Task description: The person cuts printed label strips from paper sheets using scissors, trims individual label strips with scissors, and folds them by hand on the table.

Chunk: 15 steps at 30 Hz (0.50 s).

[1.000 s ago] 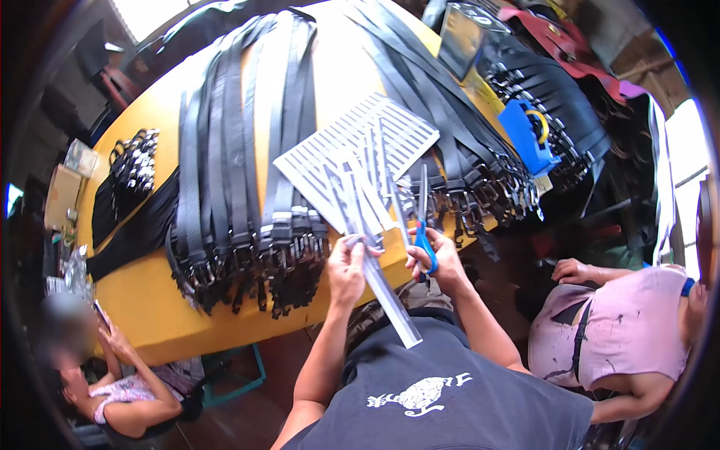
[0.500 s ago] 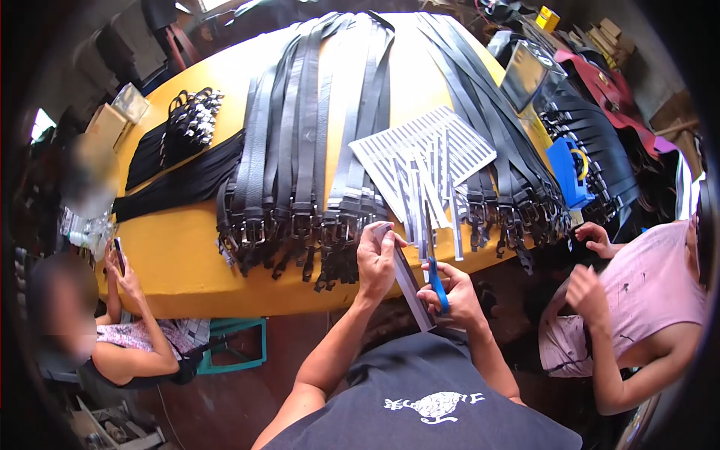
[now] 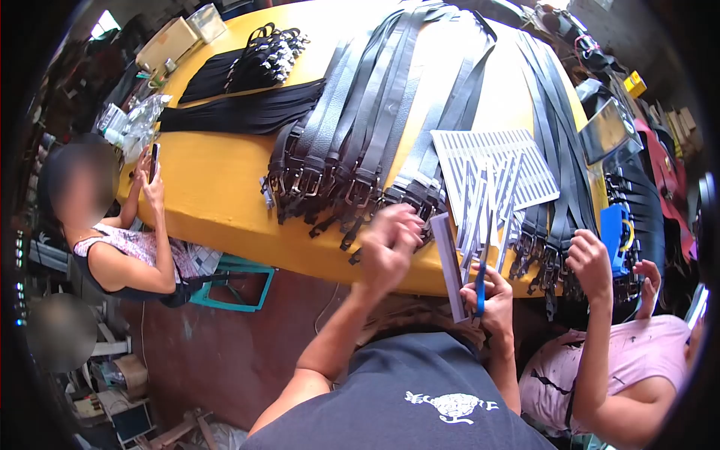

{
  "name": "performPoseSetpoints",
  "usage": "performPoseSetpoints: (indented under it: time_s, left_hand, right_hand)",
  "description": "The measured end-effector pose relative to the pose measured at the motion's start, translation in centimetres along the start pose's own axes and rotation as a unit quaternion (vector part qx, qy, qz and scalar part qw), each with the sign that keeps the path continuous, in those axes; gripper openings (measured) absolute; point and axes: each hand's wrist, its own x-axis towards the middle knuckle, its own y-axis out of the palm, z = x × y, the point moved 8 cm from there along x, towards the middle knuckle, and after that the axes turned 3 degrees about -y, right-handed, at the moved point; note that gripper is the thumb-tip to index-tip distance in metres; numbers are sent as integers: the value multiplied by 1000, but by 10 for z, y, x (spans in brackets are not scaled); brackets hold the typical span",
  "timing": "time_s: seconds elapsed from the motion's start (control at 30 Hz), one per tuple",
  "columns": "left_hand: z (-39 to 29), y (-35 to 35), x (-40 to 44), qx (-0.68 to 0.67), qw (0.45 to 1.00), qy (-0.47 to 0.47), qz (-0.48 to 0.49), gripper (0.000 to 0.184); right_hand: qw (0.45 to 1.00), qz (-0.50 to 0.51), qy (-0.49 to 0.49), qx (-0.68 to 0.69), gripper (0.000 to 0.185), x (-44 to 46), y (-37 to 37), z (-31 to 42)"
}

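Note:
My right hand (image 3: 496, 306) grips blue-handled scissors (image 3: 481, 291), their blades pointing up over the table edge. A long grey strip with pale edges (image 3: 448, 268) stands upright beside the scissors, its lower end at my right fingers. To the left of the strip is my left hand (image 3: 391, 244), apart from it, blurred, with loosely bent fingers and nothing visible in them. Beyond my hands, several narrow cut strips (image 3: 480, 196) lie loose on a striped white-and-grey sheet (image 3: 536, 161).
Black buckled belts (image 3: 371, 124) cover much of the yellow table (image 3: 225, 217). Black straps (image 3: 240, 109) lie at left, a blue tape dispenser (image 3: 613, 236) at right. One person with a phone (image 3: 154, 161) sits left; another in pink (image 3: 630, 352) is close on my right.
My left hand has come off the strip and moved left. The strip now stands by my right hand and the scissors. The view has turned left; the right-hand person's hands have shifted.

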Motion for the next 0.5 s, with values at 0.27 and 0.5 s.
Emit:
performPoseSetpoints:
  time_s: [0.27,0.5]
  left_hand:
    - [7,-139,100,613,764,114,-163,44]
    - [16,-197,125,377,903,-98,-182,29]
  right_hand:
    - [998,-29,-59,-19,51,37,-29,3]
    - [998,-36,-48,4,51,43,-26,-8]
